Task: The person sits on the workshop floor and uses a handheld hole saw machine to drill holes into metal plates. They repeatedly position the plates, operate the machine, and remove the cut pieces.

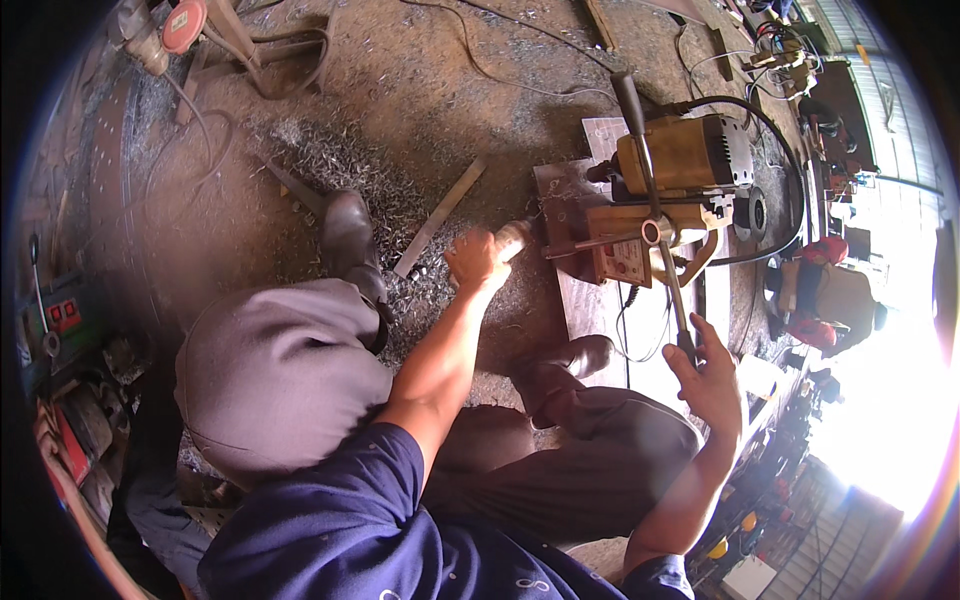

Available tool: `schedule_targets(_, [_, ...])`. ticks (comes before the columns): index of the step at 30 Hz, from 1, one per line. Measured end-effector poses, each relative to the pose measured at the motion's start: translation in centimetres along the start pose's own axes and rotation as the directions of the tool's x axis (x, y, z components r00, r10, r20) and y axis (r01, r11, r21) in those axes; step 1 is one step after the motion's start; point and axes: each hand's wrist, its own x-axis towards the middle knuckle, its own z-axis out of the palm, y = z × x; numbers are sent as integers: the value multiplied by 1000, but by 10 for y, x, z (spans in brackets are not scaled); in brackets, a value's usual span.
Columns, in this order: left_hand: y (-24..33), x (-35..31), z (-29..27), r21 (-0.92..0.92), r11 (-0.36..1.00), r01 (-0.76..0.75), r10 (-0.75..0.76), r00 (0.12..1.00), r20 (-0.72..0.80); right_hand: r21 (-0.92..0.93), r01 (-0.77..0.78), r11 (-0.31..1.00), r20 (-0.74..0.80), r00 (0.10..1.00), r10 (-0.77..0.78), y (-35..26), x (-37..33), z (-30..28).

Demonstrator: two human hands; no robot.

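A yellow portable drill press (672, 165) stands on a flat metal plate (585, 300), its feed handle (643, 150) fanning out in spokes from a round hub. My left hand (478, 262) is closed round a pale bottle (513, 238), whose tip points at the drill's lower end by the plate. My right hand (712, 380) lies at the black grip on the handle's near spoke, thumb and fingers apart around its end. The drill bit itself is hard to make out.
Metal shavings (345, 165) cover the floor beside my boot (348, 230), near a flat metal strip (440, 215). A black cable (790, 140) loops from the drill. Another person (830, 300) is bent over at the right. A red round object (184, 25) is at the upper left.
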Motion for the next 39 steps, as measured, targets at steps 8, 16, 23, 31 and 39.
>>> schedule_targets(8, [-22,-41,69,-45,997,58,-69,946,-318,-220,362,906,-119,912,-393,-87,73,-21])
schedule_targets(16, [15,-54,120,-281,950,-134,44,952,-304,-399,566,721,-272,678,-683,-198,243,1])
schedule_targets(23, [-22,-41,117,-397,917,30,-157,944,-291,-134,402,906,-580,709,-401,-162,131,-16])
schedule_targets(31, [-77,16,44,-76,958,277,-267,761,-592,54,162,985,-890,456,-27,29,-11,105])
schedule_targets(39, [-112,27,20,195,906,375,-290,888,-356,20,-155,988,-225,962,156,47,24,139])
